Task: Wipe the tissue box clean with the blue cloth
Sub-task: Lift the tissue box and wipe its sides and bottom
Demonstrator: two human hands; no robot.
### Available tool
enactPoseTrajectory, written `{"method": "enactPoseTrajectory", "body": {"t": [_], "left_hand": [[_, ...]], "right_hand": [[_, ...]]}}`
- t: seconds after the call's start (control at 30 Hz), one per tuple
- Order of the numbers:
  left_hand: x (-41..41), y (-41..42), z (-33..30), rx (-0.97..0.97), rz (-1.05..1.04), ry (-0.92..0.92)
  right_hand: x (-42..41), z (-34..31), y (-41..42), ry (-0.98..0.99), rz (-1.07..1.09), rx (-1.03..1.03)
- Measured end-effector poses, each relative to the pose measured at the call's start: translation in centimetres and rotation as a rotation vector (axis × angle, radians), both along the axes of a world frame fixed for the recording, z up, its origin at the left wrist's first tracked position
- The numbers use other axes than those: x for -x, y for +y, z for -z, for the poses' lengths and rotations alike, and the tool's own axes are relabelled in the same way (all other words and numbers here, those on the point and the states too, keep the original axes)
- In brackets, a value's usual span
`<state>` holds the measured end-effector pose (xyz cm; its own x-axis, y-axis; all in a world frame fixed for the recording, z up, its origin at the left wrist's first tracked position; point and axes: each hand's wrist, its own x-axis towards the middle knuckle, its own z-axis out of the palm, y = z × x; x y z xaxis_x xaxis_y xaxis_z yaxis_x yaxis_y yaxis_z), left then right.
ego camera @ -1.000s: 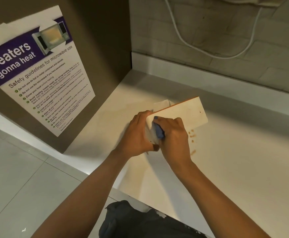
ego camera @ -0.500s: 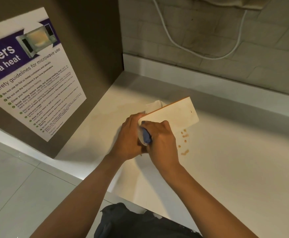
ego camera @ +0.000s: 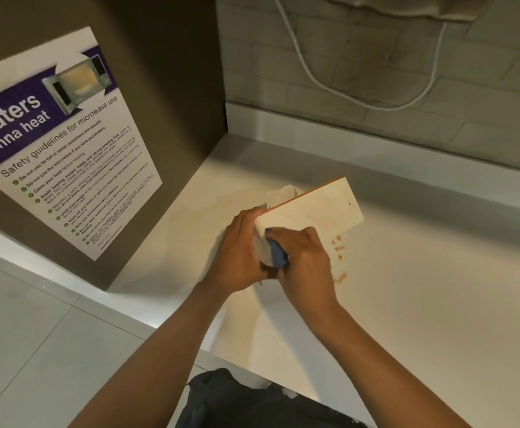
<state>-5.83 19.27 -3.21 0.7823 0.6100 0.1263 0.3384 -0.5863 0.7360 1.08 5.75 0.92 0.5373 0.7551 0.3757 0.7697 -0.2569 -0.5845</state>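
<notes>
The box (ego camera: 314,208) is pale and sits on the white worktop (ego camera: 422,304), near the middle of it. Its big flat side faces up and tilts a little. It has an orange edge along the far left side. A white tissue (ego camera: 283,193) sticks out at the far left of the box.

The blue cloth (ego camera: 277,256) is bunched up and pressed on the near end of the box. The right hand (ego camera: 305,261) holds the cloth. Its fingers (ego camera: 280,234) curl over the cloth, so only a small bit of blue shows.

The left hand (ego camera: 240,251) grips the box from the left side. Its fingers wrap round the near left corner, and the two hands touch each other.

Just right of the box there are some small brown spots (ego camera: 339,247) on the worktop. One more brown mark lies a bit nearer.

On the left stands a brown panel (ego camera: 166,88) with a poster (ego camera: 64,152) about safe microwave use. Behind the worktop is a grey brick wall (ego camera: 469,97). A white cable (ego camera: 360,100) hangs down it in a loop. The floor (ego camera: 36,335) on the near left has pale tiles.
</notes>
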Motion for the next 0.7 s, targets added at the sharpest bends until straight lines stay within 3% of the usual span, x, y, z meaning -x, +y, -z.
{"method": "enactPoseTrajectory", "body": {"t": [0.13,0.3,0.43,0.53,0.7], "left_hand": [[0.1,-0.2,0.5,0.045,-0.003,0.085],[0.5,0.3,0.5,0.005,0.016,0.024],[0.3,0.0,0.4,-0.005,0.000,-0.016],[0.2,0.1,0.4,0.003,-0.002,-0.025],[0.4,0.8,0.3,0.009,0.056,-0.033]], "right_hand": [[-1.6,-0.2,3.2,0.035,0.136,-0.108],[1.0,-0.5,1.9,-0.009,-0.002,-0.024],[-1.6,0.2,0.7,0.138,0.123,-0.140],[-2.3,-0.9,2.7,0.068,0.172,-0.099],[-0.3,0.1,1.8,-0.027,0.047,-0.075]]}}
